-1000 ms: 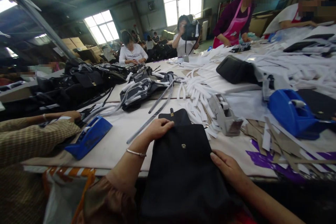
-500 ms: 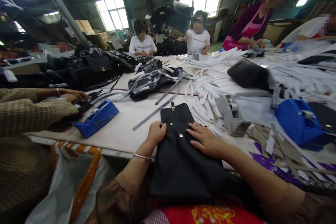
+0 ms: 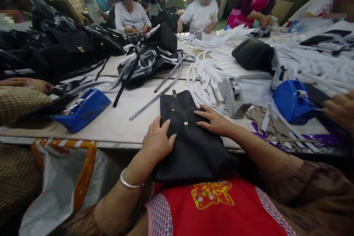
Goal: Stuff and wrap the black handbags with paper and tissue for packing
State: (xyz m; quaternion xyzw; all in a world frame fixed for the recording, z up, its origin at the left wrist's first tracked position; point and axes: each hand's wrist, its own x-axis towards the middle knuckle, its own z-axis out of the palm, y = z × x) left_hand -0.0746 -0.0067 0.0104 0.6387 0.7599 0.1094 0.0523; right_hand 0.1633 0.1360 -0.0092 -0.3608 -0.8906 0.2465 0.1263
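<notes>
A black bag (image 3: 190,151) lies in front of me, its upper part on the table and its lower end over the edge against my red apron. Its flap has a small strap with a gold clasp (image 3: 174,94) at the far end and a round metal snap (image 3: 186,123) lower down. My left hand (image 3: 159,138) rests on the bag's left side with its fingers apart. On the right side, my right hand (image 3: 212,120) lies with fingers spread over the edge of the bag. Neither hand grips it.
Blue tape dispensers stand left (image 3: 83,110) and right (image 3: 293,101), with a grey dispenser (image 3: 232,97) between. White strips (image 3: 207,75) and black bags (image 3: 146,62) cover the far table. Co-workers' hands show at left (image 3: 35,84) and right (image 3: 341,112).
My left hand has slid nearer me along the bag's side, its fingers opening. The view has tipped downward. Another black bag now sits on the middle pile, and a co-worker's hand has appeared at right.
</notes>
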